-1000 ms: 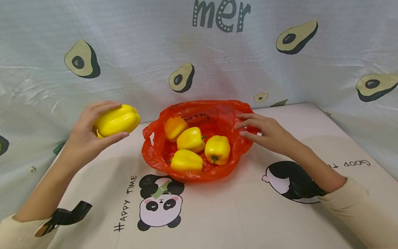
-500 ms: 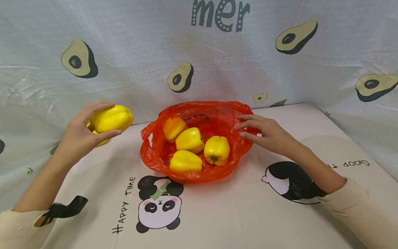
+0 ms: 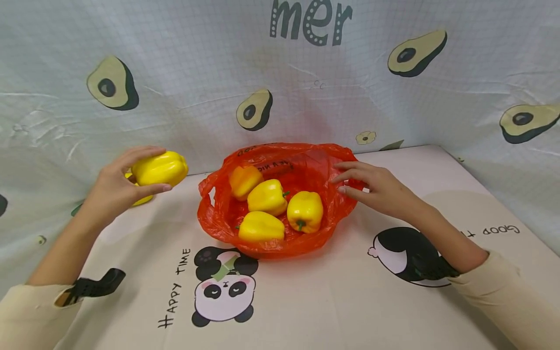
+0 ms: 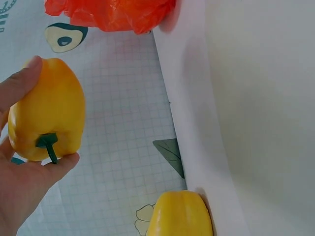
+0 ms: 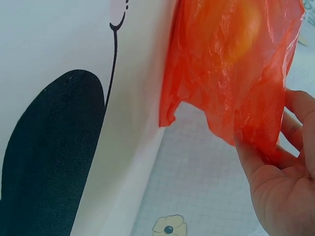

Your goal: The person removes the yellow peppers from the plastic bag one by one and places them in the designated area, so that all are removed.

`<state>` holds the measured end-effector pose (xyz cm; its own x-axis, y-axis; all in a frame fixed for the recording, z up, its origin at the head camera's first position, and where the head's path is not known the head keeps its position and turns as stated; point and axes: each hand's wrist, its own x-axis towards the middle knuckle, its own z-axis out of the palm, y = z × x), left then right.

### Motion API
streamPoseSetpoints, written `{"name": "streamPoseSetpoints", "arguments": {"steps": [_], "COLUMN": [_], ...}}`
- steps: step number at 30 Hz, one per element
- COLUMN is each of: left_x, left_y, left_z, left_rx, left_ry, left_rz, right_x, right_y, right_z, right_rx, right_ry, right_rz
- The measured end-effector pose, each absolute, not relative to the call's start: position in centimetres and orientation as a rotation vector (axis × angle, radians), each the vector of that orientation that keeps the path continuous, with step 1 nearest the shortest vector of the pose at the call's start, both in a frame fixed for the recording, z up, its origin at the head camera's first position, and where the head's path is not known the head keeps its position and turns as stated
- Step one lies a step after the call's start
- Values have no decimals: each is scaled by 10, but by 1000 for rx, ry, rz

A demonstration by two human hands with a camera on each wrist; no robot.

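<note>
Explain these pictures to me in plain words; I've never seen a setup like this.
There is no robot here: these are a person's two bare hands. The wide picture comes from a camera on the person's head, looking forward and down. The other two current pictures come from cameras on the wrists, each watching its own hand.

On the table, printed with a panda, sits an open red bag with four yellow peppers in it. The left hand holds another pepper above the table, and one more pepper lies near that hand, partly hidden in the head view. The right hand holds the bag's edge.
</note>
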<state>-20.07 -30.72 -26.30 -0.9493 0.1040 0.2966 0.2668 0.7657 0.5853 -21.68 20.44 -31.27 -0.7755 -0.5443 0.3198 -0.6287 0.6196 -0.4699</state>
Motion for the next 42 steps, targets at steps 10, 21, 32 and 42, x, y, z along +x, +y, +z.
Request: {"name": "streamPoseSetpoints", "arguments": {"steps": [10,21,32,42], "left_x": [-208,-214,-223,-229], "left_y": [-312,-319,-324,-326], "left_z": [-264,-272,-272,-274], "left_rx": [-272,-308,-362,-343], "left_ry": [-2796,-2794,-2835,-2863], "left_rz": [-950,-987,-957,-963], "right_x": [-216,-217,-218,-217], "right_y": [205,204,205,203], "right_z": [-313,-315,-314,-315], "right_rx": [985,965,986,982], "right_ry": [-2695,-2712,-2700,-2706], "right_rz": [870,899,878,882]}}
